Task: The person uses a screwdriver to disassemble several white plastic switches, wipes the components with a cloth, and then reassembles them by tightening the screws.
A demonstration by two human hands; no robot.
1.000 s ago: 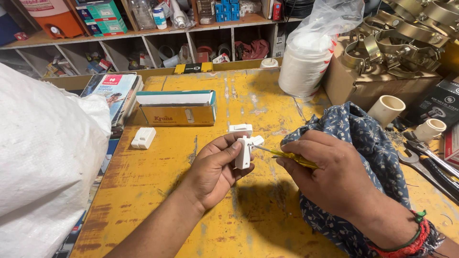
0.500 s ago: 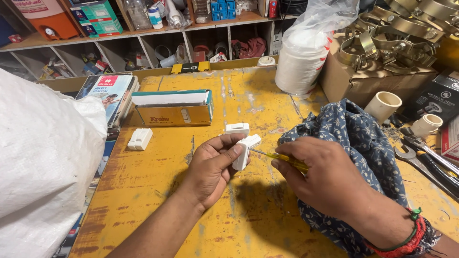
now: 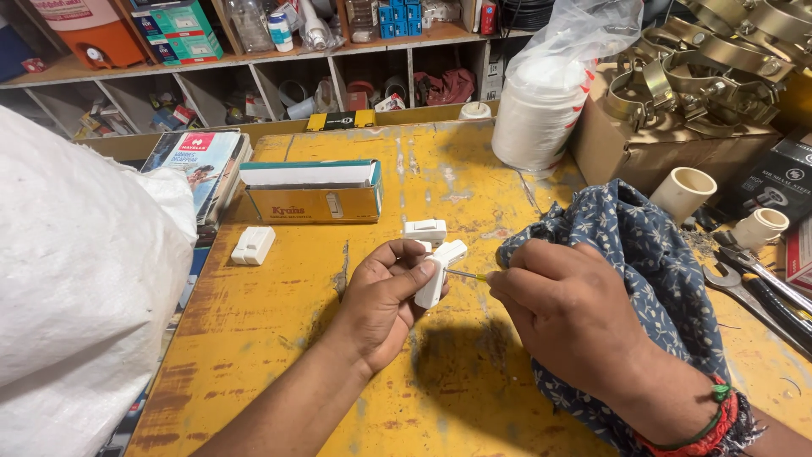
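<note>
Head view: left hand (image 3: 385, 296) grip around white switch (image 3: 436, 272), right hand (image 3: 567, 313) pinching screwdriver (image 3: 468, 274).

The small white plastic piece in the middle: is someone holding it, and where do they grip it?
Yes. The left hand pinches the white plastic piece by its lower end. The right hand holds a thin yellow-handled tool by its handle, tip at the piece.

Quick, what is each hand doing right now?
Left hand: closed, holding a small white switch part.
Right hand: closed, holding a thin yellow-handled screwdriver.
</note>
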